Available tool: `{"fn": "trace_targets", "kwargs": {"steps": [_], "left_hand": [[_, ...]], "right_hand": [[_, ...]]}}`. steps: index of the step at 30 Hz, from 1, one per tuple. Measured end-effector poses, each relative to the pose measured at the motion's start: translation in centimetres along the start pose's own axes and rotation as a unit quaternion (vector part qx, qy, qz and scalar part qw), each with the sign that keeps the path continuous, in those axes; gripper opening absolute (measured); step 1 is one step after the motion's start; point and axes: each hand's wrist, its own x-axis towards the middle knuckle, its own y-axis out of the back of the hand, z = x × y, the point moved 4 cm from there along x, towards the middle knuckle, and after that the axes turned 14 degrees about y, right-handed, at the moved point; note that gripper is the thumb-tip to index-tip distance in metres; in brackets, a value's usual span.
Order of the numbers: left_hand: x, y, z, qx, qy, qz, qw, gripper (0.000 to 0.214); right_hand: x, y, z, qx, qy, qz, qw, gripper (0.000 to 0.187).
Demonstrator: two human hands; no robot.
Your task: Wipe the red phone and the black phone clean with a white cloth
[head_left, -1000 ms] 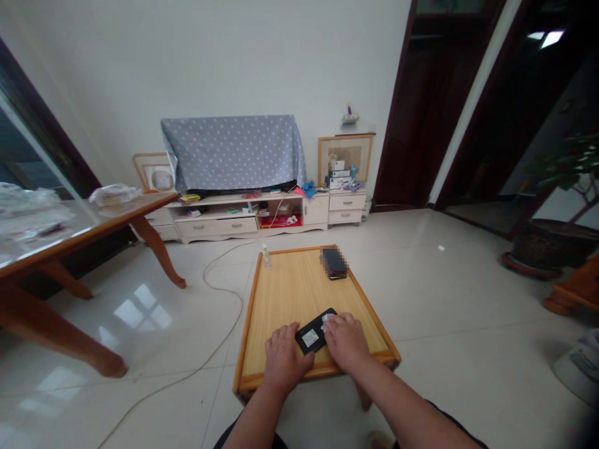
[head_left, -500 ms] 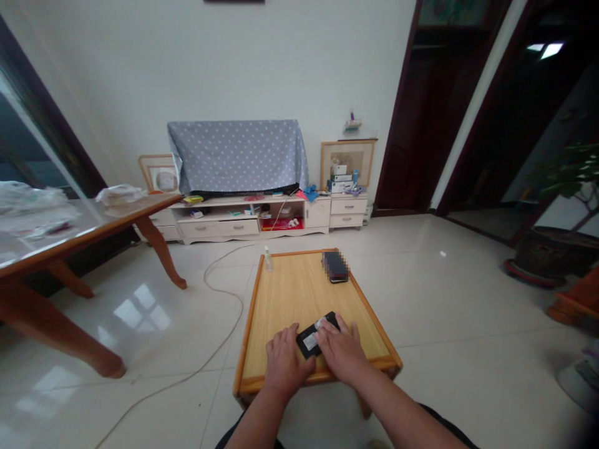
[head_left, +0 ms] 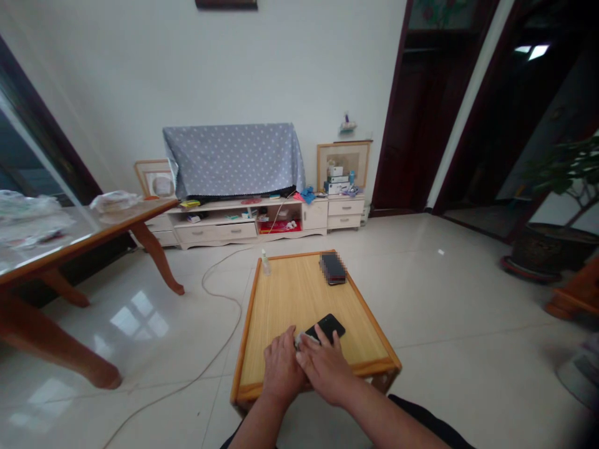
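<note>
Wood table (head_left: 299, 293) — flat blk device (head_left: 330, 325)

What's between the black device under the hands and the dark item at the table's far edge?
Nothing: head view shows bare tabletop between the black device and the dark item.

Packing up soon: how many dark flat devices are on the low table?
2. The near device lies by the front edge under left hand and right hand; the far device sits at the far right corner. Hands may hide more.

Glossy black phone (head_left: 330, 326); matt wood table (head_left: 290, 299); shiny tiled floor (head_left: 444, 312).
</note>
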Motion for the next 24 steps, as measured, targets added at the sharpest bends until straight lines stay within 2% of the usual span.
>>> {"fn": "trace_targets", "kwargs": {"steps": [1,3,8,10,14,15,17,21,22,24], "left_hand": [[0.0,-0.1,-0.1,0.001,0.001,-0.002,1.0,0.058],[0.1,-0.2,0.0,0.005,0.008,-0.002,1.0,0.062],[0.1,-0.1,0.4,0.015,0.021,-0.014,1.0,0.08],[0.1,-0.1,0.4,0.016,0.018,-0.015,1.0,0.079],[0.1,-0.4,0.1,0.02,0.013,-0.005,1.0,0.062],[0.1,-0.4,0.1,0.02,0.011,-0.005,1.0,0.06],[0.1,-0.3,0.3,0.022,0.011,-0.009,1.0,0.065],[0.1,0.3,0.8,0.023,0.024,-0.027,0.999,0.076],[0.1,0.5,0.9,0.022,0.025,-0.034,0.999,0.075],[0.0,0.5,0.8,0.02,0.024,-0.041,0.999,0.074]], "right_hand": [[0.0,-0.1,-0.2,0.005,0.01,-0.002,1.0,0.062],[0.2,0.2,0.5,-0.005,-0.015,0.0,1.0,0.063],[0.7,2.4,4.6,-0.063,-0.167,0.033,0.983,0.063],[0.5,2.0,4.3,-0.062,-0.159,0.027,0.985,0.062],[-0.4,0.0,1.5,-0.02,-0.03,0.002,0.999,0.061],[-0.6,-0.1,1.2,-0.015,-0.015,0.002,1.0,0.062],[-0.9,0.5,1.9,-0.023,-0.039,0.012,0.999,0.062],[-1.2,2.8,5.1,-0.065,-0.168,0.032,0.983,0.062],[-1.3,2.9,5.2,-0.068,-0.176,0.031,0.982,0.062],[-1.8,2.3,4.5,-0.059,-0.142,0.021,0.988,0.062]]}}
